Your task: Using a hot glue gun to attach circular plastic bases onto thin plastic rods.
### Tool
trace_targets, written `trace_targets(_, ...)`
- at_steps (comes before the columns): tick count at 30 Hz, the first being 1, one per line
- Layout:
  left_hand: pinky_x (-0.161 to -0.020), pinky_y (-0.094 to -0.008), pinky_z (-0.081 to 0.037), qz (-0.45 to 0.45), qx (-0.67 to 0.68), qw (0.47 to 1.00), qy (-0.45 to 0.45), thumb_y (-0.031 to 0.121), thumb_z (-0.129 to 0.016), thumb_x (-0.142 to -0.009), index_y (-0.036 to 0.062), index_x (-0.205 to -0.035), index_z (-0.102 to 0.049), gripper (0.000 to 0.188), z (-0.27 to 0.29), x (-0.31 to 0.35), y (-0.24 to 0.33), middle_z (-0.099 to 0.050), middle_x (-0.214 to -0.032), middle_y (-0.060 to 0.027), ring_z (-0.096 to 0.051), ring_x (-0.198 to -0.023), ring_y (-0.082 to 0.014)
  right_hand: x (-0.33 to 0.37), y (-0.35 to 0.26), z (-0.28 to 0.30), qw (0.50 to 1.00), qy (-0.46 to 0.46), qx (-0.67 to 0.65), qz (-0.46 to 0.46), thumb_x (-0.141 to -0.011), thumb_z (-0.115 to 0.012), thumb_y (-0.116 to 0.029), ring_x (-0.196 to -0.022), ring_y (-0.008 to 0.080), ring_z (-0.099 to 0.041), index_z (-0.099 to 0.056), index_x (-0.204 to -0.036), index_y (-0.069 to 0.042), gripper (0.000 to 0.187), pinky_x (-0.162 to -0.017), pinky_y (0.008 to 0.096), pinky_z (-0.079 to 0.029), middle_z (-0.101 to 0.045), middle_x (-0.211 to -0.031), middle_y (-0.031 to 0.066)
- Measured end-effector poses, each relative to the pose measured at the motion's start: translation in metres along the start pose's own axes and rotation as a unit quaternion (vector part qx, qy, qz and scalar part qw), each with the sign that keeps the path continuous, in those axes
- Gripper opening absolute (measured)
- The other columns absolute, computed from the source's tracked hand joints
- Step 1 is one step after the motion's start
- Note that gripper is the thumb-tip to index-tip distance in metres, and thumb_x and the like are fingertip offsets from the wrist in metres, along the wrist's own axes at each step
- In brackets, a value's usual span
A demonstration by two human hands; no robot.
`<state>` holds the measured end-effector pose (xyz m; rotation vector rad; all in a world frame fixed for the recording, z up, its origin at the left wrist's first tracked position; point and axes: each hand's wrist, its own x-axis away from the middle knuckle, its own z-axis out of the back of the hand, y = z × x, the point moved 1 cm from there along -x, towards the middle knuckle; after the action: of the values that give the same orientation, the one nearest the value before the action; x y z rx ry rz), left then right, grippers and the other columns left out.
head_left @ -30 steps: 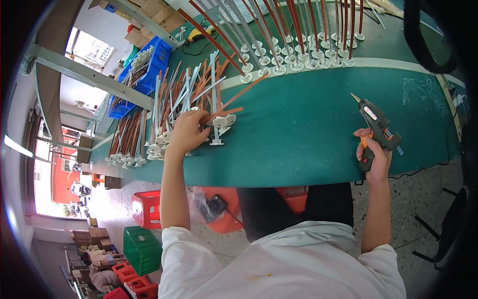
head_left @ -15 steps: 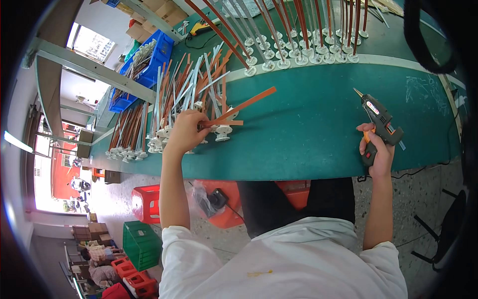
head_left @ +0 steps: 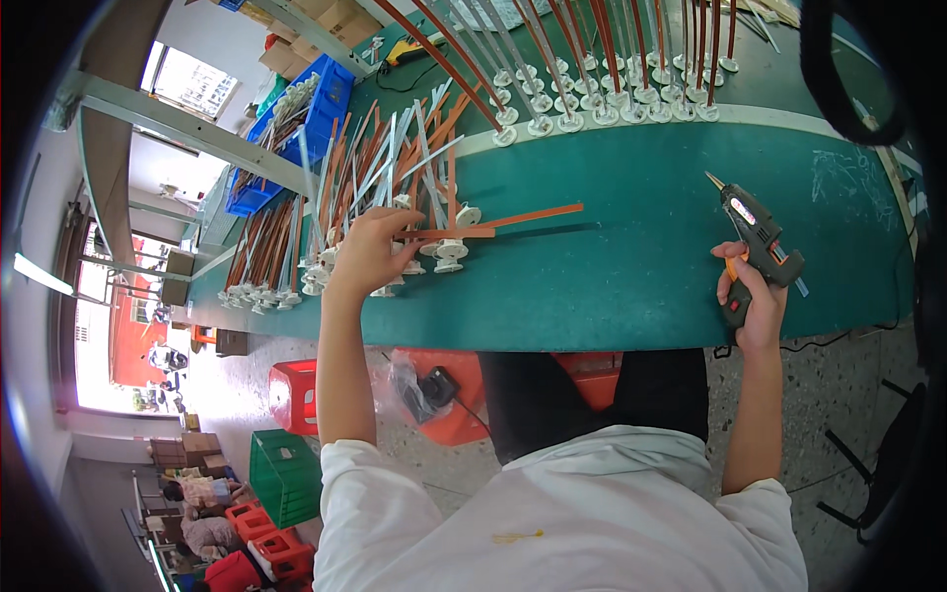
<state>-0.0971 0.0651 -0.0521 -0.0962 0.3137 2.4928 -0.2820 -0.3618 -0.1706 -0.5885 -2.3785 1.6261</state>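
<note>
My left hand (head_left: 373, 252) reaches into the near right part of a heap of thin brown and silvery strips (head_left: 385, 163) with round white bases. Its fingers are closed at the end of a long brown strip (head_left: 538, 214), which points right, low over the table; the grip itself is partly hidden. A shorter brown strip (head_left: 464, 234) lies just in front of it, over white bases (head_left: 449, 259). In my right hand (head_left: 758, 311) is a dark grey glue gun (head_left: 758, 232), its nozzle aimed up and left, a glue stick poking out of its back.
Rows of upright strips on white bases (head_left: 592, 104) stand at the back of the green table (head_left: 592, 286). A blue crate (head_left: 321, 113) sits at the far left. Beneath the table's front edge are red stools (head_left: 449, 395). A black cord (head_left: 814, 343) trails at the right.
The long brown strip in my left hand has swung lower and its free end has moved right. My right hand still holds the glue gun in nearly the same place.
</note>
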Motion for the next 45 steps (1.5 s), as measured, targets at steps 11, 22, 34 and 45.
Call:
trace_targets(11,-0.074,-0.0440,-0.054,0.202,-0.066,0.971,0.107,0.024,-0.071,-0.084,0.0027,-0.089,-0.076,0.023,-0.010,-0.002,-0.037,-0.072,-0.081,-0.0153,-0.069,-0.077,-0.0358,0.000,-0.001,0.000,1.000,-0.002,0.007,0.004,-0.092,-0.059,-0.011,-0.059,0.0143,-0.057,-0.064,-0.103,-0.001,0.016,-0.051,0.0270,-0.046,-0.066,-0.106,0.0183)
trace_targets(22,-0.075,-0.0449,-0.049,0.070,-0.172,0.962,0.200,0.038,-0.071,-0.088,0.0020,-0.092,-0.075,0.036,-0.022,0.006,0.010,-0.071,-0.078,-0.0142,-0.064,-0.073,-0.0343,0.001,0.000,-0.002,1.000,0.003,0.004,0.002,-0.092,-0.059,-0.011,-0.059,0.0147,-0.057,-0.065,-0.102,-0.001,0.015,-0.051,0.0269,-0.045,-0.067,-0.105,0.0185)
trace_targets(34,-0.071,-0.0448,-0.053,0.125,-0.150,0.963,0.186,0.015,-0.069,-0.084,0.0024,-0.092,-0.073,0.016,-0.038,0.021,0.013,-0.069,-0.082,-0.0156,-0.066,-0.075,-0.0349,0.001,0.001,0.001,1.000,-0.007,0.014,0.014,-0.093,-0.058,-0.010,-0.059,0.0142,-0.056,-0.064,-0.104,0.000,0.016,-0.053,0.0266,-0.045,-0.066,-0.108,0.0192)
trace_targets(45,-0.073,-0.0317,-0.061,0.149,0.289,0.858,0.398,-0.002,-0.063,-0.096,-0.0096,-0.105,-0.065,0.012,-0.052,0.092,0.133,-0.072,-0.094,-0.0182,-0.073,-0.083,-0.0227,0.106,-0.007,-0.066,0.972,-0.179,0.127,0.081,-0.082,-0.071,-0.008,-0.082,0.0229,-0.066,-0.062,-0.109,0.004,0.031,-0.070,0.0324,-0.054,-0.066,-0.102,0.0163)
